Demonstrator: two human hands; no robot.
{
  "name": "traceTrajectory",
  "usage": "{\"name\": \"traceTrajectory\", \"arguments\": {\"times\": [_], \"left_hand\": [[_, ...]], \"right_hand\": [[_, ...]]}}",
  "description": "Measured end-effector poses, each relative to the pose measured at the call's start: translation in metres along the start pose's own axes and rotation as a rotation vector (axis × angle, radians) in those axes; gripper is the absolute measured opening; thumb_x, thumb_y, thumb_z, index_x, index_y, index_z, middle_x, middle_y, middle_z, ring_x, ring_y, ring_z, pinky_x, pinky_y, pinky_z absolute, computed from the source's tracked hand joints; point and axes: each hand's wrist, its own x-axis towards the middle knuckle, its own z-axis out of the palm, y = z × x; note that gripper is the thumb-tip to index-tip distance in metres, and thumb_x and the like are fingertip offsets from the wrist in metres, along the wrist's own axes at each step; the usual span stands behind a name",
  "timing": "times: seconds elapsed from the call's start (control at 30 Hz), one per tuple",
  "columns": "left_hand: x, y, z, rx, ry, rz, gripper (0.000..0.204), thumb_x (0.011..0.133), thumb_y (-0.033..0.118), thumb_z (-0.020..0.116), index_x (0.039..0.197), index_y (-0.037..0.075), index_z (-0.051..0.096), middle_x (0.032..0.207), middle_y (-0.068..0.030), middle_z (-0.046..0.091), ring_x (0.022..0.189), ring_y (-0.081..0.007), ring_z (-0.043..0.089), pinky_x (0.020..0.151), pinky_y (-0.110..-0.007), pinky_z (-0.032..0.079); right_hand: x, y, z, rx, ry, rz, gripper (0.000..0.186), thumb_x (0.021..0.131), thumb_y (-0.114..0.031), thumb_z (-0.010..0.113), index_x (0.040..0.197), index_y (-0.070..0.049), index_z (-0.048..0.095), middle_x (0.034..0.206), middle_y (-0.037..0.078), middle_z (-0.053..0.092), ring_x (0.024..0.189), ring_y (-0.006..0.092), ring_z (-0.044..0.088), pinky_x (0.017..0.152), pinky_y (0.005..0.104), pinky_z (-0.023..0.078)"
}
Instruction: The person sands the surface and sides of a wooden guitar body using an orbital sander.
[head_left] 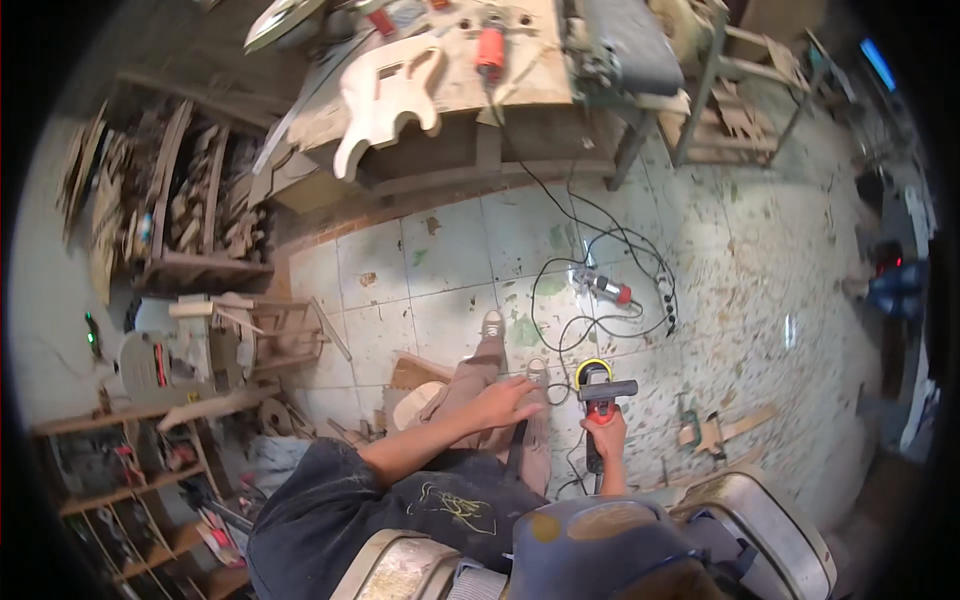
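Note:
My right hand (pixel 607 437) is wrapped round the body of a red and black angle grinder (pixel 600 411), held at my right side above the tiled floor. It has a black side handle (pixel 617 389) and a yellow-rimmed disc (pixel 594 371) at its far end. My left hand (pixel 512 401) rests over my lap near the knee, fingers stretched out and holding nothing. Ahead, a pale wooden guitar body (pixel 388 97) lies on the workbench (pixel 535 85), its near end sticking out past the edge. A second red power tool (pixel 490 52) lies to its right.
Another red and grey power tool (pixel 606 289) lies on the floor among looped black cables (pixel 655 262). Clamped wood pieces (pixel 714 437) lie to the right. A rack of wood scraps (pixel 205 262) stands at left, shelves (pixel 125 492) at lower left, a belt machine (pixel 640 60) beside the bench.

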Motion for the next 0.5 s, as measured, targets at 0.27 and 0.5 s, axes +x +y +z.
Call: {"name": "traceTrajectory", "arguments": {"times": [0.27, 0.5], "left_hand": [[0.031, 0.035, -0.087, 0.159, 0.431, 0.239, 0.051, 0.075, 0.023, 0.083, 0.114, 0.003, 0.057, 0.106, -0.0175, 0.056, 0.106, -0.0363, 0.058, 0.09, -0.044, 0.051], [0.005, 0.036, -0.213, 0.134, 0.535, 0.26, 0.042, 0.077, 0.014, 0.079, 0.107, 0.002, 0.053, 0.104, -0.0154, 0.054, 0.096, -0.0357, 0.06, 0.083, -0.045, 0.054]], "right_hand": [[0.004, -0.17, 0.027, 0.315, -0.388, -0.176, 0.046, 0.081, -0.032, 0.08, 0.11, 0.001, 0.065, 0.084, 0.009, 0.071, 0.07, 0.0198, 0.066, 0.068, 0.0332, 0.054], [0.011, -0.284, 0.062, 0.69, -0.656, -0.2, 0.053, 0.098, -0.032, 0.062, 0.137, 0.003, 0.055, 0.128, 0.01, 0.063, 0.119, 0.0188, 0.058, 0.105, 0.0325, 0.044]]}}
